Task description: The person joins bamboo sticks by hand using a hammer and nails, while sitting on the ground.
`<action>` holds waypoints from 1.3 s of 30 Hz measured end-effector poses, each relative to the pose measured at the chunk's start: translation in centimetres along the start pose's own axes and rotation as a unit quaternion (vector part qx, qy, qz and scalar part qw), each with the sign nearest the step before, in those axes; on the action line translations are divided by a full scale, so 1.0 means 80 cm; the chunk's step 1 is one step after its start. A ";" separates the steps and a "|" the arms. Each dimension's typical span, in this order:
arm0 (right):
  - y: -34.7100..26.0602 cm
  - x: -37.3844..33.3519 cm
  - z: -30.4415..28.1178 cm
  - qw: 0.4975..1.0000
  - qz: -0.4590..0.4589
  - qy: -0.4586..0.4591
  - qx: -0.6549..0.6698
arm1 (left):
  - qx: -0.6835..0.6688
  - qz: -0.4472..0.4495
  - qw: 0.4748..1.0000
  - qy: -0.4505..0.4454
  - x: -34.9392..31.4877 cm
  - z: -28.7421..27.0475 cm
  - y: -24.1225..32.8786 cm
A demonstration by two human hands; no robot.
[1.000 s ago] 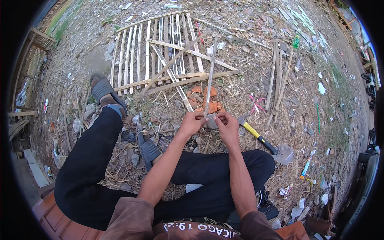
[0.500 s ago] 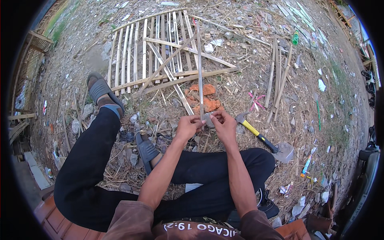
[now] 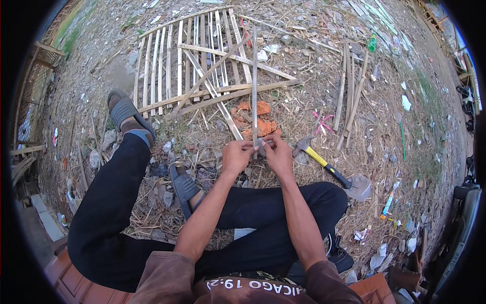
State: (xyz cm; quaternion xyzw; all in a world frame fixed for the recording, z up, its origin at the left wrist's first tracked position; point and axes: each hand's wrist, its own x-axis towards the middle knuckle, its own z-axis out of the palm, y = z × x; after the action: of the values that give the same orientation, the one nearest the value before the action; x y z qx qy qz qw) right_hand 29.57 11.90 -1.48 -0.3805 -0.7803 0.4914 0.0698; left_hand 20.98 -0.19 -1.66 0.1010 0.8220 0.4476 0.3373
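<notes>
- Your left hand [image 3: 236, 157] pinches the near end of a long wooden strip [image 3: 254, 86], which points away from you.
- Your right hand [image 3: 278, 156] sits at that same end, fingers bent; cannot tell what they grip.
- Orange chunks [image 3: 264, 108] lie just beyond your hands.
- Yellow-and-black hammer [image 3: 318, 157] lies right of your right hand.
- Slatted wooden frame [image 3: 179, 66] farther out, left.

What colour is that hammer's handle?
The hammer's handle is yellow and black, with the black at its free end; see the head view.
</notes>
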 end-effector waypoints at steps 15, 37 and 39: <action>-0.002 0.008 0.005 0.934 0.158 -0.191 0.256 | -0.039 0.043 0.996 0.061 -0.017 0.002 -0.016; -0.003 0.043 0.000 0.942 0.162 -0.183 0.229 | -0.206 -0.018 0.964 0.170 0.007 0.033 -0.031; -0.006 0.046 0.002 0.940 0.157 -0.189 0.235 | -0.201 -0.019 0.965 0.168 0.019 0.028 -0.037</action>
State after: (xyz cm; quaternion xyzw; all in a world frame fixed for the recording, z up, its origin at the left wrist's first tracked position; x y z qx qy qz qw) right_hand 26.65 14.14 -2.14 -0.3712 -0.5716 0.7285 -0.0690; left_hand 21.71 0.28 -5.60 -0.0613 0.7620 0.6072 0.2164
